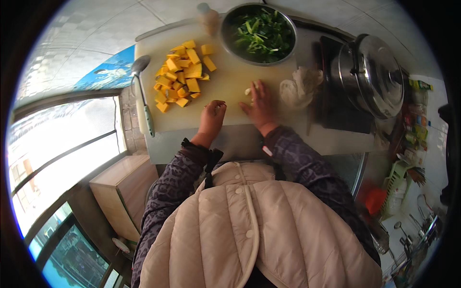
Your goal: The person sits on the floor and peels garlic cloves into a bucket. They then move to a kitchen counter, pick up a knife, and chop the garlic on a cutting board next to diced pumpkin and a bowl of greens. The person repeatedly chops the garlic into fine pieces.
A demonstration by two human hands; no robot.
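My left hand (213, 117) hovers over the near part of a pale cutting board (230, 84), its fingers curled in. Whether it pinches something small, I cannot tell. To its right, my right hand (263, 108) reaches across the board with thumb and fingers apart. Small whitish pieces that look like garlic cloves (248, 91) lie at its fingertips, partly covered by them. Chunks of orange pumpkin with dark rind (180, 73) are heaped on the board's left side. A steel bowl (224, 46) of cut leafy greens (264, 34) stands behind my hands.
At the board's left edge lies a metal ladle (141, 64) with a green handle. Right of my hand sits a crumpled whitish plastic bag (300, 88). Beyond it, a lidded steel pot (374, 77) stands on a dark cooktop (333, 108). A blurred bottle or jar (209, 21) is at the back.
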